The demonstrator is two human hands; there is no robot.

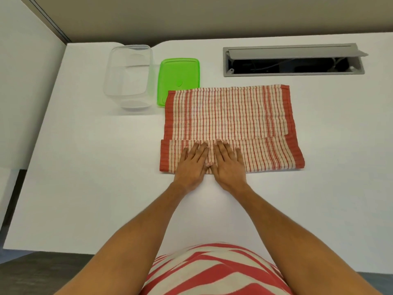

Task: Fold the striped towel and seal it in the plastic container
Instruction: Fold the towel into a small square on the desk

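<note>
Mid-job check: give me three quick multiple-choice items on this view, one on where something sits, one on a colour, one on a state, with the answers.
1. Where does the lid lie?
A. on the container
B. on the table, right of the container
C. under both hands

2. What colour is the lid?
A. blue
B. green
C. red

3. How are the hands?
A. both flat on the striped towel
B. both lifting the container
C. one holding the lid

Answers: 1 B, the lid lies flat beside the open container, its near corner under the towel's edge. 2 B, bright green. 3 A, left hand and right hand press, fingers straight, on the towel's near folded flap.
</note>
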